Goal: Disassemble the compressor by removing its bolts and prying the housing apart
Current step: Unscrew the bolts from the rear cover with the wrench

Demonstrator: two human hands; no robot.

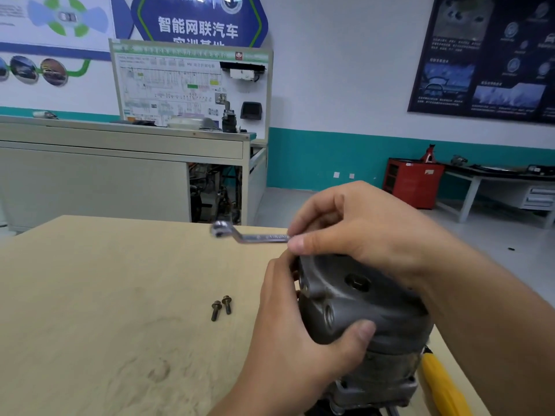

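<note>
Pale wooden bench (105, 280): two loose bolts (216, 310) lie side by side mid-surface; compressor (360, 310) and yellow-handled tool (435, 376) by its right edge.

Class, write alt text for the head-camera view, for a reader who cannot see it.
A person's left hand grips a dark grey metal compressor on a pale wooden table, while the right hand, above it, holds a silver offset ring wrench. Two dark flanged bolts lie on the table nearby.

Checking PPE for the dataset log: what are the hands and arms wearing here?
Nothing. The left hand and right hand are bare: no gloves, no rings visible. The left forearm and right forearm are bare to the frame edge: no sleeves, watch or wristband in view.
</note>
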